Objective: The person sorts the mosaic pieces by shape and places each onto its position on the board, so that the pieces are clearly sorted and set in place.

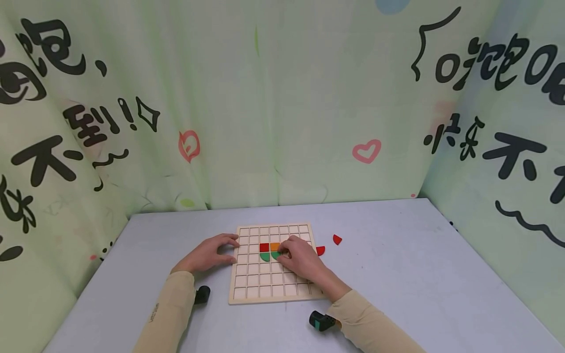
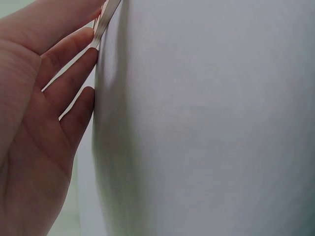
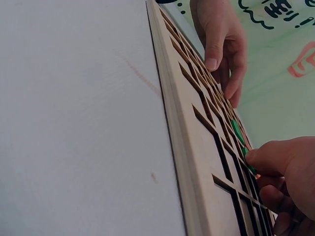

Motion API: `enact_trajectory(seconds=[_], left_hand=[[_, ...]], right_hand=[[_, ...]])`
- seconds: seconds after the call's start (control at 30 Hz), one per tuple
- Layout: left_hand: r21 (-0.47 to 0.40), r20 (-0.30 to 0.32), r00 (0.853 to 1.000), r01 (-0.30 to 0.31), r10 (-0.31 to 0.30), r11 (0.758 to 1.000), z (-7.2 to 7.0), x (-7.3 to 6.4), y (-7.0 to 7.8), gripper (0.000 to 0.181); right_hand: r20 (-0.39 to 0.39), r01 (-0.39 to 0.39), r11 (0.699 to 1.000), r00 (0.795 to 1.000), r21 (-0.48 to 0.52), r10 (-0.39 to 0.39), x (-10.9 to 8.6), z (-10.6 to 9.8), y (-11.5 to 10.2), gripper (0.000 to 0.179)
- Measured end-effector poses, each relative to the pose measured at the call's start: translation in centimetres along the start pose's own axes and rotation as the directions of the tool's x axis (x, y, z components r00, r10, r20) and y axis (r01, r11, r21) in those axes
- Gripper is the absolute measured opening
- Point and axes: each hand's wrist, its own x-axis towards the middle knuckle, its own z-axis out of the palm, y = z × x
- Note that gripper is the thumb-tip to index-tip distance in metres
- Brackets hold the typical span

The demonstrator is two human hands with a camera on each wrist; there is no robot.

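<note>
A pale wooden grid board (image 1: 252,294) lies on the table. In its cells are a red square piece (image 1: 264,247), an orange piece (image 1: 274,246) and a green quarter-circle piece (image 1: 265,256). My right hand (image 1: 303,260) is over the board, fingers curled, pinching a second green quarter-circle piece (image 1: 275,255) at the cell beside the first. The thumb touches this green piece (image 3: 245,151) in the right wrist view; the index fingertip is partly hidden. My left hand (image 1: 212,252) rests at the board's left edge, fingers (image 2: 74,93) fairly straight and thumb apart.
Right of the board lies a red piece (image 1: 337,239); another red piece (image 1: 321,250) sits by the board's right edge, partly behind my right hand. The white table (image 1: 397,274) stretches around the board. Printed curtains (image 1: 309,98) stand behind and at both sides.
</note>
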Motion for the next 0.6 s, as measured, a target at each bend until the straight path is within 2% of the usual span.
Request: enact_trajectory(seconds=[0.4, 0.6], left_hand=[[-0.007, 0.008, 1.000, 0.003, -0.003, 1.000, 0.1, 0.0, -0.1, 0.039], [0.004, 0.009, 1.000, 0.006, -0.006, 1.000, 0.0, 0.0, 0.0, 0.039]], right_hand=[[0.000, -0.020, 0.999, 1.000, 0.047, 0.020, -0.1, -0.3, 0.3, 0.017], [-0.043, -0.055, 0.994, 0.997, 0.093, 0.059, -0.2, -1.3, 0.7, 0.017]])
